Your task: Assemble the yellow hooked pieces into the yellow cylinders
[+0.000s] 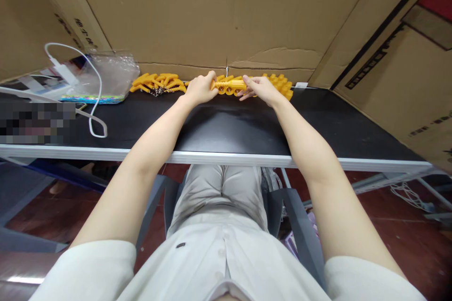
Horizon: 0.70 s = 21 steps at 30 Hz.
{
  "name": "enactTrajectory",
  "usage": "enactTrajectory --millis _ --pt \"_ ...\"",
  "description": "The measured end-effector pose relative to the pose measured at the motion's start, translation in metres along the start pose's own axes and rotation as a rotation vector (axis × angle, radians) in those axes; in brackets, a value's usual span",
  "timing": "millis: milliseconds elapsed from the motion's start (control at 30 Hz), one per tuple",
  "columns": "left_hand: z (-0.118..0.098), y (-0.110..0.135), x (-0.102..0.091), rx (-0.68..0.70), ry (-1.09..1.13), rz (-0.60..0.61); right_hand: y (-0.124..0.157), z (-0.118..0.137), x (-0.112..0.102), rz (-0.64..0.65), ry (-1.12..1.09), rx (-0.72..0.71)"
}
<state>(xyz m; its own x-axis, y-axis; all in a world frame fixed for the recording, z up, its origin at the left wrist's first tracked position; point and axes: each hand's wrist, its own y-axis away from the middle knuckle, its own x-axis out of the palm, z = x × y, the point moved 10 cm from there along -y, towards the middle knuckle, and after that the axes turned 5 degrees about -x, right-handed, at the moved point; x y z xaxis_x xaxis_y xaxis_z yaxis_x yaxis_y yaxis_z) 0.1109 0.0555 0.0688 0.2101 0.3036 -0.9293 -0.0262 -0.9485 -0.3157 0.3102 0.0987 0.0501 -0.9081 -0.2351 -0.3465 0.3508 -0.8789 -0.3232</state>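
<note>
My left hand (202,88) is closed around one end of a yellow plastic piece (231,83) with a thin ribbed stem and a thicker grooved end. At the thicker end, my right hand (262,88) grips it between thumb and fingers, the other fingers loosely bent. Just behind the hands lies a row of yellow round-ended pieces (229,91), partly covered by them. More yellow pieces (282,85) are stacked close together past my right hand. Left of my left hand sits a loose heap of yellow pieces (155,80) with small metal chains or clasps (157,91).
The black tabletop (233,127) ends at a metal front edge (233,156). Cardboard walls (233,14) stand behind and on both sides. At the left lie clear plastic bags (113,73) and a white cable (100,87) with a plug.
</note>
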Motion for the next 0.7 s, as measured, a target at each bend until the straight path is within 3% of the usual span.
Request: enactTrajectory --millis 200,400,700 --pt "0.0024 0.0 0.0004 -0.019 -0.004 0.01 0.0018 -0.0047 0.0049 -0.025 0.011 0.08" --pt "0.0043 -0.0004 0.0017 -0.037 0.003 0.023 0.0006 -0.0041 0.0059 0.028 -0.069 0.028" --pt "0.0026 -0.0018 0.0003 -0.006 -0.016 -0.006 0.0048 0.0039 0.0032 0.008 -0.02 0.037"
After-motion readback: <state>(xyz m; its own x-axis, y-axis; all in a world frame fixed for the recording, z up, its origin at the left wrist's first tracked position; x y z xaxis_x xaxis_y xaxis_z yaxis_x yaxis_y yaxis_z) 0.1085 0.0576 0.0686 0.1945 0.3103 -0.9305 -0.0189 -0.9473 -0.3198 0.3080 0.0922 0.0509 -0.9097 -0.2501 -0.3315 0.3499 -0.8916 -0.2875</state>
